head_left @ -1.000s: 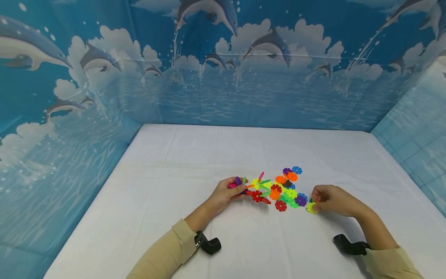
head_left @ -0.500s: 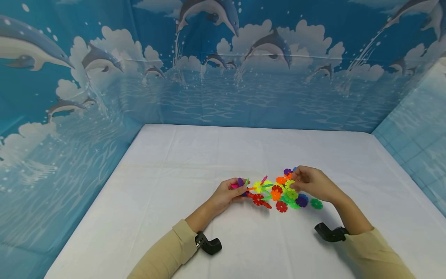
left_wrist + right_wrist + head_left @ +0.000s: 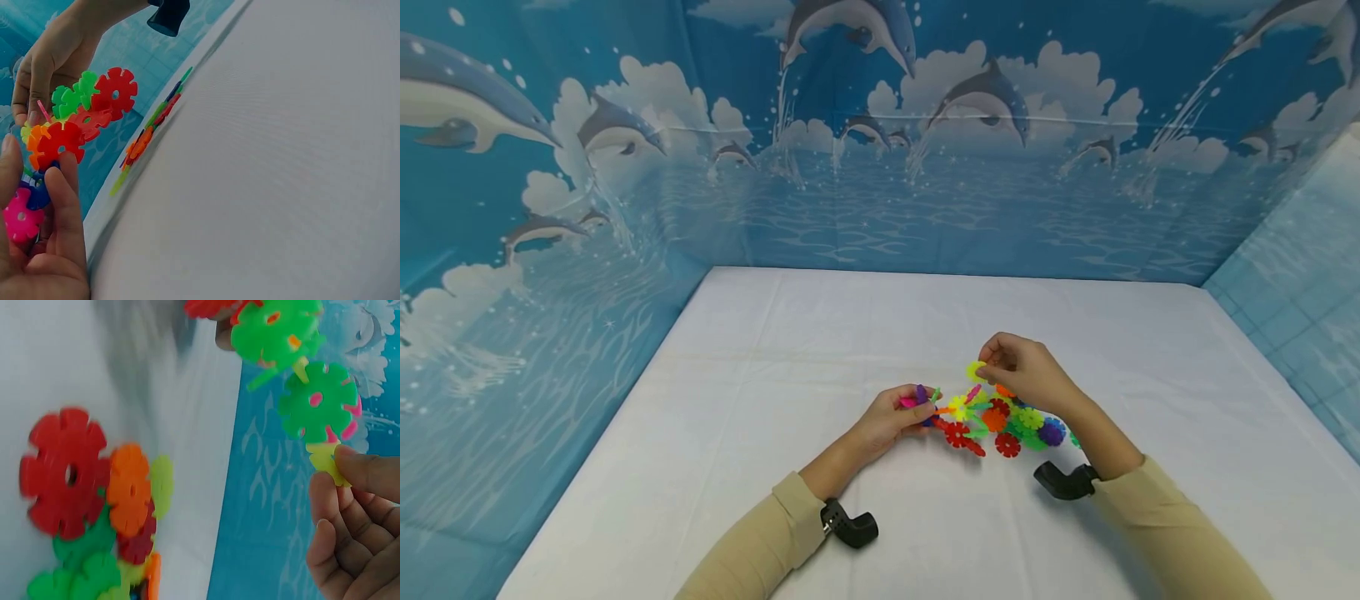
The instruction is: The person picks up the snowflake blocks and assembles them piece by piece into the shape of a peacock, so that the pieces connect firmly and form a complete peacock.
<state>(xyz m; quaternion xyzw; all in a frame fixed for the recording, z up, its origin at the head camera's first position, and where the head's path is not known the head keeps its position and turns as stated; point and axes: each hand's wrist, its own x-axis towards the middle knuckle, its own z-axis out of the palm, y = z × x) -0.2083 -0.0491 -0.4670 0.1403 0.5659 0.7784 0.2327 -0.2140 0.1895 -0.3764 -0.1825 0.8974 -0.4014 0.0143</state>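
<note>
My left hand (image 3: 880, 425) grips a joined cluster of notched plastic snowflake discs by its left end. Pink (image 3: 24, 215) and blue discs sit among its fingers, while red (image 3: 60, 147) and green discs stick out beyond. Thumb and fingers of my right hand (image 3: 1030, 371) pinch a yellow snowflake disc (image 3: 975, 371) just above the cluster. In the right wrist view this yellow disc lies at the edge of a green disc (image 3: 319, 403) of the cluster; whether they are joined I cannot tell. The right hand partly covers the loose discs behind it.
A heap of loose snowflake discs (image 3: 1007, 444) in several colours lies on the white-covered table (image 3: 820, 333), right of the cluster. A black camera (image 3: 850, 527) is strapped to the left wrist, another (image 3: 1067, 481) to the right. A blue dolphin-print curtain (image 3: 880, 208) hangs behind.
My right hand has picked a yellow disc from the heap's right side and carried it left and away to the cluster. A green disc was left lying there. The left hand has barely moved.
</note>
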